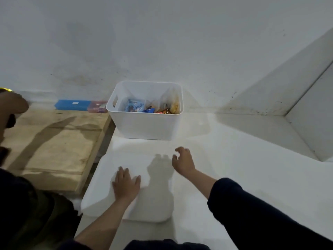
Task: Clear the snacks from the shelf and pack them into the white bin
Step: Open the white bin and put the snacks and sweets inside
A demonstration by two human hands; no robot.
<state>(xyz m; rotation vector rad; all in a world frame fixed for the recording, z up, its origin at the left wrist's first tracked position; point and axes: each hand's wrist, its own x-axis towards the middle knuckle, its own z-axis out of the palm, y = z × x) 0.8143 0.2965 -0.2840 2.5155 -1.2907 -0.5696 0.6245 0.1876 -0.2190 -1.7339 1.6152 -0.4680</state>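
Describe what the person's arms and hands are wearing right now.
Both hands are bare: no gloves, rings or watch show on the left hand or the right hand. The right arm has a dark navy sleeve pushed up, leaving the forearm bare. The left forearm is bare too, with dark fabric only at the frame's bottom edge.

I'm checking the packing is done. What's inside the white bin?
The white bin holds snack packets: a blue packet, a clear bag at the right, and orange-red wrappers. Anything beneath them, and the bin's floor, is hidden by the packets and near wall.
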